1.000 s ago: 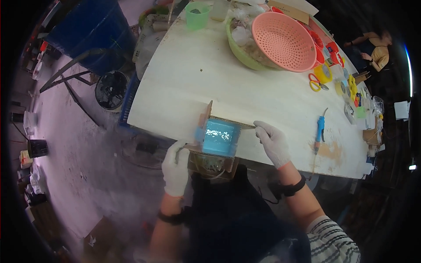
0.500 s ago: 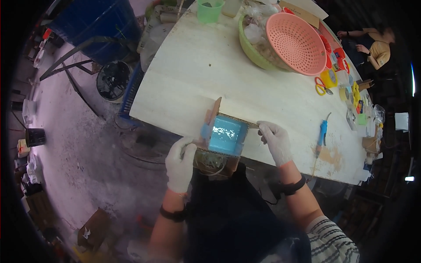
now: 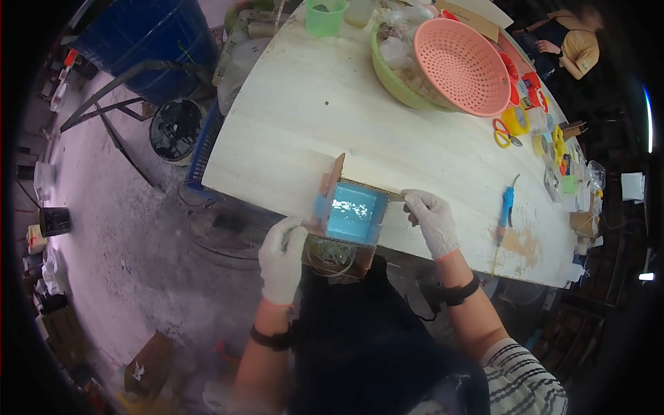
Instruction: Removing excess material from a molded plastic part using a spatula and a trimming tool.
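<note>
A small open cardboard box [image 3: 337, 173] stands at the near edge of the table, its flaps folded outward. Inside it is a glossy blue surface [image 3: 354, 214] with bright reflections; whether this is liquid or a shiny lining I cannot tell. My left hand [image 3: 281, 259], in a white glove, is closed at the near left corner, thumb and fingers pinching a flap. In a matching glove, my right hand [image 3: 431, 221] pinches the tip of the flap at the far right corner. Below the box's near side, a clear, crumpled-looking thing [image 3: 333, 257] shows partly.
On the white table [image 3: 290, 131] are a pink colander [image 3: 460, 66] over a green basin [image 3: 398, 86], yellow-handled scissors [image 3: 503, 133], tape rolls, and a blue-handled tool [image 3: 508, 206]. A blue barrel [image 3: 149, 48] stands at the far left. Another person [image 3: 570, 45] is at the far right.
The view has shifted slightly, moving the table's contents a little in the picture. Both hands keep the same hold on the box flaps. The other person's arms have moved.
</note>
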The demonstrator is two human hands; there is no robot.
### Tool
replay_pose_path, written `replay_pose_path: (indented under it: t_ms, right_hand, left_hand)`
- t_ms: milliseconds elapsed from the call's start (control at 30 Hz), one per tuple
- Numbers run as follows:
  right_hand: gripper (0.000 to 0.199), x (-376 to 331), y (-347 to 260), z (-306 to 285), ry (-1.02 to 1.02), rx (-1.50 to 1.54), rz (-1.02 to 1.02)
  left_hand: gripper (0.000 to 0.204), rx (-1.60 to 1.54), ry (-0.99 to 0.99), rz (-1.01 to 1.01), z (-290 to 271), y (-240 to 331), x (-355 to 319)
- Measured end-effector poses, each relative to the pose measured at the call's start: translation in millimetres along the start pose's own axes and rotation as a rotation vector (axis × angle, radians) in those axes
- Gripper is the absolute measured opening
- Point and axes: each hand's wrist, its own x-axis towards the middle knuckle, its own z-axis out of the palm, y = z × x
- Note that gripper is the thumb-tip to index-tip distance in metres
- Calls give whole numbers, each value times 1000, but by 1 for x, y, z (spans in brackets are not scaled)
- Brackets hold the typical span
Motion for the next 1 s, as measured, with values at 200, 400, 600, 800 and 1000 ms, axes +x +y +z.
replay_pose_path:
  t_ms: [200, 400, 600, 800, 1000]
  right_hand:
    - [41, 4, -3, -1, -21, 1, 1]
    - [40, 3, -5, -8, 2, -59, -13]
    - [41, 12, 22, 5, -16, -182, -188]
    - [49, -17, -19, -11, -169, -486, -308]
    - [39, 5, 10, -4, -79, -310, -306]
  left_hand:
    - [25, -14, 2, 19, 2, -2, 4]
    - [24, 56, 4, 67, 5, 8, 8]
    - [28, 68, -23, 48, -5, 10, -5]
    - [26, 63, -75, 80, -8, 19, -11]
    - [32, -21, -93, 25, -3, 43, -14]
